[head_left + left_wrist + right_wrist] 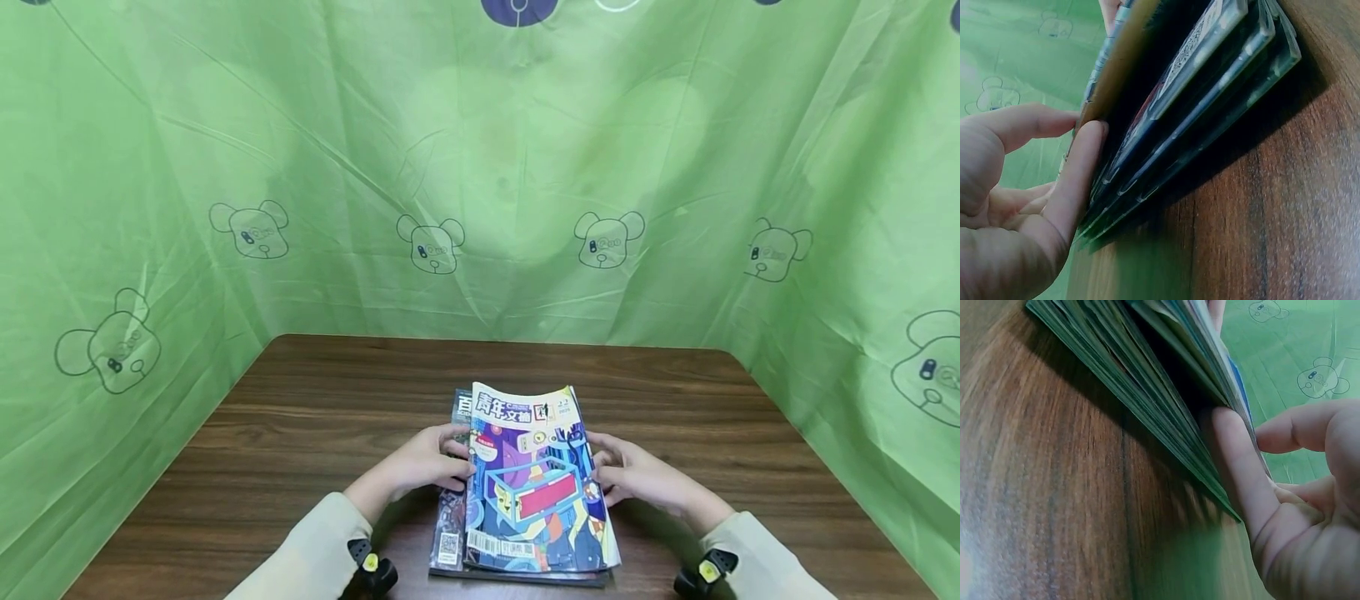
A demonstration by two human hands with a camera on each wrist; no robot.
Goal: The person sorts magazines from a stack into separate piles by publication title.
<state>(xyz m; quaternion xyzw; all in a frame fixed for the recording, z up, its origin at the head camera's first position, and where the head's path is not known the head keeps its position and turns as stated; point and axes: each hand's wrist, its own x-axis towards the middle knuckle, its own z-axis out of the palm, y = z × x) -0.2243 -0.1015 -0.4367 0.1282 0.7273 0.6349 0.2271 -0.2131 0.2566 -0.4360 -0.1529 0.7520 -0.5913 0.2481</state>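
Observation:
The top magazine, with a blue and purple cover, lies over a stack of darker magazines whose left edge shows. My left hand pinches its left edge; in the left wrist view the thumb of my left hand is under the top magazine, above several spines. My right hand pinches its right edge. In the right wrist view, the thumb of my right hand is under the raised top magazine, apart from the page edges below.
The brown wooden table extends around the stack. A green curtain with bear-head drawings hangs behind the table and along both sides.

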